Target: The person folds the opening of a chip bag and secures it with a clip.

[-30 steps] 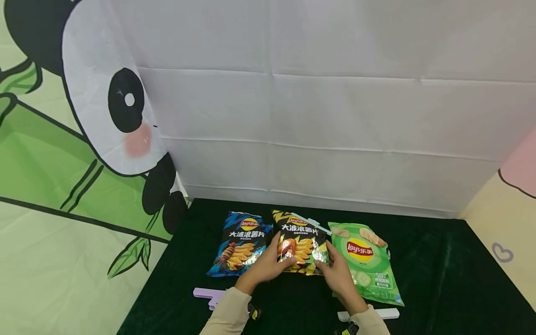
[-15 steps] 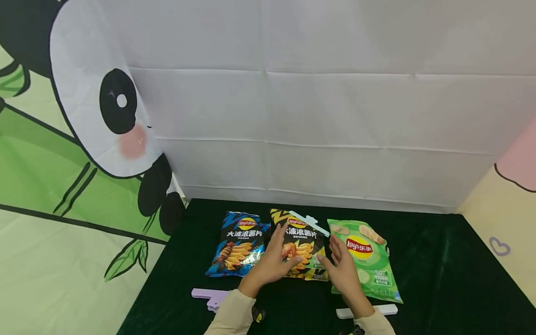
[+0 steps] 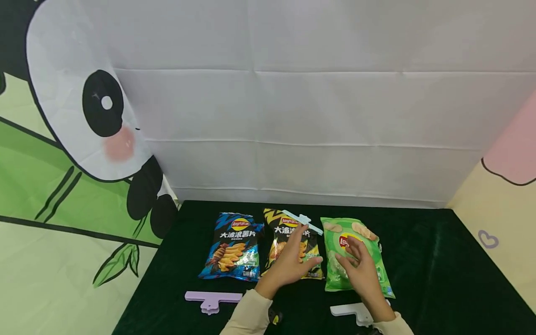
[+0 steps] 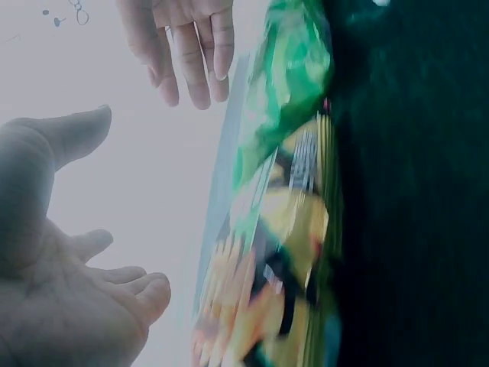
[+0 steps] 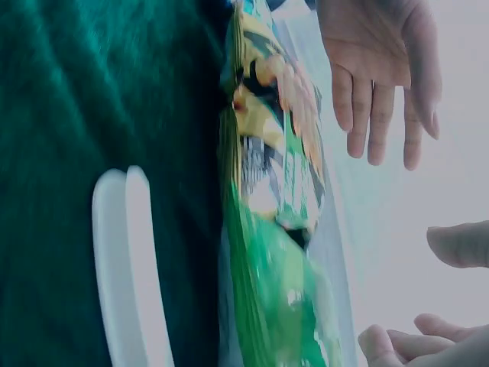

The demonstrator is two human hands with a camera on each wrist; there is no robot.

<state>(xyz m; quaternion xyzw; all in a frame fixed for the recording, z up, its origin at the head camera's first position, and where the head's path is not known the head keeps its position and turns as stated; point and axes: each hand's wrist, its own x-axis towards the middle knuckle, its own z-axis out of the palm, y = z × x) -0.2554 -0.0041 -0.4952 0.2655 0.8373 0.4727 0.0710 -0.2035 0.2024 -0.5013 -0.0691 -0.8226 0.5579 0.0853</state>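
Nearest on the desk: purple clip at L, white clip at R, the latter partly hidden by the R forearm. L hand hovers over the yellow-black bag, fingers extended, thumb apart, nothing held; R hand is above the green bag, fingers half bent, also w/o a hold. Blue bag lies far L. Farthest, a light-blue clip sits aslant over the yellow-black bag's far R corner. Prob. between clippings, approx. 1 of 3 done; next move calls for pinching a loose clip.
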